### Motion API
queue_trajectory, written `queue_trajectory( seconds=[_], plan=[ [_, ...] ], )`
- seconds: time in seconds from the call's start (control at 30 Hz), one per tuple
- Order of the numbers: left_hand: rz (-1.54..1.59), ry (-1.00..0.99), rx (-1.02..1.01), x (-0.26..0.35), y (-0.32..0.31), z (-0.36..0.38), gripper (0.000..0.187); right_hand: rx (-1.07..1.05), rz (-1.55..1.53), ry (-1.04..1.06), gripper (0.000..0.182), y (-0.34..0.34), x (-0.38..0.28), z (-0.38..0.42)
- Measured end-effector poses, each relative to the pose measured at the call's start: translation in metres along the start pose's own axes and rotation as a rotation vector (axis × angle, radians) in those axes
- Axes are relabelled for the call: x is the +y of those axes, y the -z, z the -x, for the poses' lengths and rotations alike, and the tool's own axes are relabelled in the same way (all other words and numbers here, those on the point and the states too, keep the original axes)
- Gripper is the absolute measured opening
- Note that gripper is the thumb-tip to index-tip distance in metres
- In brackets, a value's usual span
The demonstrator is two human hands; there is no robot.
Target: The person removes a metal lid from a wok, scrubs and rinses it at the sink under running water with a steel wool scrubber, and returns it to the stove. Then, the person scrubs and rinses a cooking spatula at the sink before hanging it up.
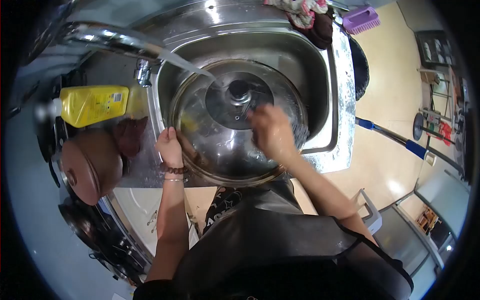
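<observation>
A large round pot lid (227, 150) with a metal rim lies over the sink, its near edge overhanging the front. A black knob (239, 91) stands on a dark disc at its centre. My left hand (170, 146) grips the lid's left rim, thumb on top. My right hand (272, 131) is closed and somewhat blurred over the lid, right of the knob. What it holds, if anything, is hidden beneath the fingers. Water (187, 64) runs from the faucet (110, 40) onto the lid near the knob.
The steel sink (315, 75) surrounds the lid. Left of it are a yellow bottle (95, 105) and a brown lidded pot (90, 162). Cloths (302, 12) and a purple brush (361, 20) lie at the back right. A blue-handled pole (390, 132) is on the right.
</observation>
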State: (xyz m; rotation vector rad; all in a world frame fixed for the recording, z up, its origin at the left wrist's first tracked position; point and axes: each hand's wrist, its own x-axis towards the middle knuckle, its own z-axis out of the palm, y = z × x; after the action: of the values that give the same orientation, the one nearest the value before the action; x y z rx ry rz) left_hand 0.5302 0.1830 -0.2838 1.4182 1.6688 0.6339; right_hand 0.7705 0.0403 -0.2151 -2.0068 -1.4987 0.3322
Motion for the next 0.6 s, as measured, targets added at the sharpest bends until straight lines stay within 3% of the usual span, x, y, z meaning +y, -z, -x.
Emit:
queue_trajectory(
  seconds=[0.17,0.23,0.3,0.33,0.37,0.43,0.47,0.57,0.6],
  plan=[
    [0.057,0.007,0.029,-0.011,-0.009,0.005,0.025,-0.07,0.127,0.278,0.021,-0.038,-0.058,-0.052],
    [0.08,0.001,0.049,-0.014,-0.008,0.004,0.024,-0.17,0.32,0.16,0.023,-0.065,-0.051,-0.099],
    [0.009,0.028,0.048,-0.014,-0.008,0.006,0.023,-0.223,0.359,-0.16,0.022,-0.108,-0.048,-0.145],
    [0.031,0.03,0.037,0.001,-0.007,0.012,0.023,-0.241,0.41,-0.056,0.022,-0.115,-0.055,-0.144],
    [0.052,0.034,0.02,0.017,-0.007,0.017,0.023,-0.262,0.463,0.043,0.021,-0.119,-0.059,-0.134],
    [0.075,-0.019,-0.011,-0.016,-0.006,0.003,0.021,-0.239,0.394,0.171,0.024,-0.069,-0.085,-0.092],
    [0.182,-0.022,-0.093,-0.027,-0.005,-0.002,0.021,-0.246,0.223,0.136,0.027,-0.064,-0.087,-0.066],
    [0.035,-0.032,-0.022,-0.011,-0.007,0.004,0.024,0.056,0.131,0.1,0.039,-0.022,-0.063,0.024],
    [0.012,-0.062,0.012,-0.023,-0.008,-0.001,0.026,-0.004,0.1,-0.023,0.039,-0.008,-0.046,0.043]
  ],
)
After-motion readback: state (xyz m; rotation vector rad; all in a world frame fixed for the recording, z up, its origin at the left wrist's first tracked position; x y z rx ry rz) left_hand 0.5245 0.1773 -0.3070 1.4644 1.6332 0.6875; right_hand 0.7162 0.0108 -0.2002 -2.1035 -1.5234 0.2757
